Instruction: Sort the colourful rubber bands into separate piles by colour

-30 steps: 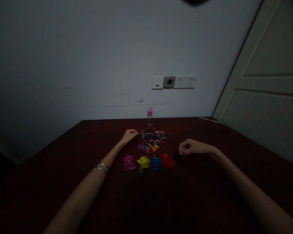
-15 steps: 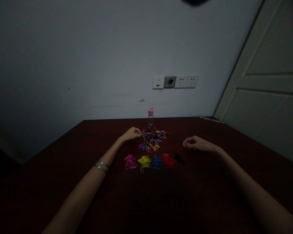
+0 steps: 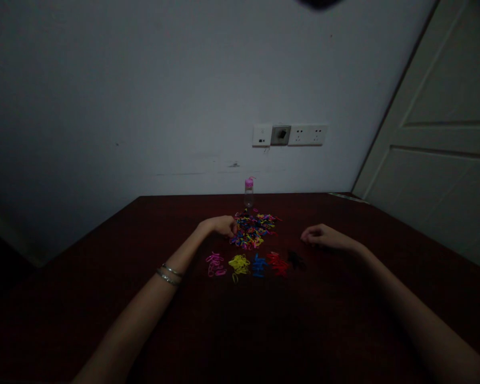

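Observation:
A mixed heap of small coloured loops [image 3: 253, 229], too small to tell whether clips or rubber bands, lies mid-table. At its left edge is my left hand [image 3: 224, 225], its fingers bent down and closed at the loops; what they pinch, if anything, is hidden. My right hand [image 3: 318, 235] rests on the table right of the heap, fingers loosely curled in, with nothing visible in them. Nearer me lies a row of single-colour piles: pink loops [image 3: 215, 265], yellow loops [image 3: 239, 263], blue loops [image 3: 258, 265], red loops [image 3: 278, 264] and black loops [image 3: 295, 260].
Behind the heap stands a clear bottle [image 3: 248, 199] with a pink cap. The dark red table [image 3: 176, 213] meets a pale wall [image 3: 184, 106] carrying several socket plates [image 3: 304, 135]. A white panelled door [image 3: 436, 160] is at the right. The scene is dim.
My left hand has moved slightly right and toward me, its fingers turning down into the heap's left edge. My right hand stays put. The whole view has shifted a little.

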Motion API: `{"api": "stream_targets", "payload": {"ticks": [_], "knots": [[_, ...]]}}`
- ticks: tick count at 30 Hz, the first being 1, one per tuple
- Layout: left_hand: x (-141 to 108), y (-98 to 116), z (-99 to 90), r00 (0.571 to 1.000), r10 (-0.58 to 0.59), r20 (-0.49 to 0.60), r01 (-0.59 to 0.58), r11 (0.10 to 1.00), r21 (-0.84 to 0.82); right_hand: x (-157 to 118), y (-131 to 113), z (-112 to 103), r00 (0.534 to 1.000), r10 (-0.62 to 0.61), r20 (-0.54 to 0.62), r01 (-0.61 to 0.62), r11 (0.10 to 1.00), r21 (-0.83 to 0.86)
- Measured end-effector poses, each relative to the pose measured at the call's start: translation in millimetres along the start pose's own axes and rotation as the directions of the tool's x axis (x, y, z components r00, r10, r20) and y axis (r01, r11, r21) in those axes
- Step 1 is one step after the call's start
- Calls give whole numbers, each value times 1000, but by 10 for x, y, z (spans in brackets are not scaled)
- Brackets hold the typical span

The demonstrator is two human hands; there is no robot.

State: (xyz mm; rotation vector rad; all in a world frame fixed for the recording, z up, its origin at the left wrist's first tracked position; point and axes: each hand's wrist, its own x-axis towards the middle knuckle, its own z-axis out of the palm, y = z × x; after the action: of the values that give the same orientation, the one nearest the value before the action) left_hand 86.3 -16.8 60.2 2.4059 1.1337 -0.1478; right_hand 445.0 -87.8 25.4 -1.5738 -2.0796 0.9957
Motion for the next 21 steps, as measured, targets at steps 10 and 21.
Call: {"api": "stream_targets", "payload": {"ticks": [10, 21], "knots": [[-13, 25, 21, 999, -40, -10, 41, 999, 29, 32, 28, 19, 1000, -27, 9, 27, 1000, 15], [2, -61, -22, 992, 53, -115, -58, 998, -39, 48, 53, 39, 1000, -30, 5, 30, 999, 26]]}}
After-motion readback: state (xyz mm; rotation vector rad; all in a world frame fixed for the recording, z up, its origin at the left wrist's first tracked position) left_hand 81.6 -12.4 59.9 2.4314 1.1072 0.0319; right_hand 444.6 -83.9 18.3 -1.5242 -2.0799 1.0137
